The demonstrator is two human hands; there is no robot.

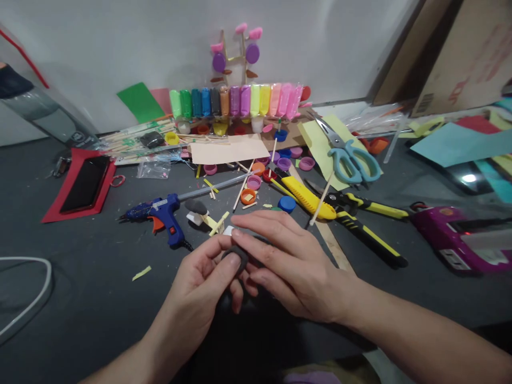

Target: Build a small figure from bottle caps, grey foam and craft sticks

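Note:
My left hand (204, 285) is closed, its thumb pressed on a small dark grey lump that looks like modelling clay (234, 258). My right hand (286, 261) reaches over from the right, its long fingers laid across the lump and the left fingertips. Its thumb and the underside of the lump are hidden. Just beyond the hands, a little stick piece (219, 224) with pale yellow strips lies beside a dark grey oval lump (196, 207) and a white block. A blue glue gun (166, 216) rests on the table left of them.
Scissors (348, 157), a yellow cutter (308, 197) and pliers-like cutters (372, 240) lie at right, near a purple device (460, 234). Behind stand clay packets (236, 101) and a stick figure (236, 56). Coloured caps (287, 204) lie about. A phone (86, 184) rests at left.

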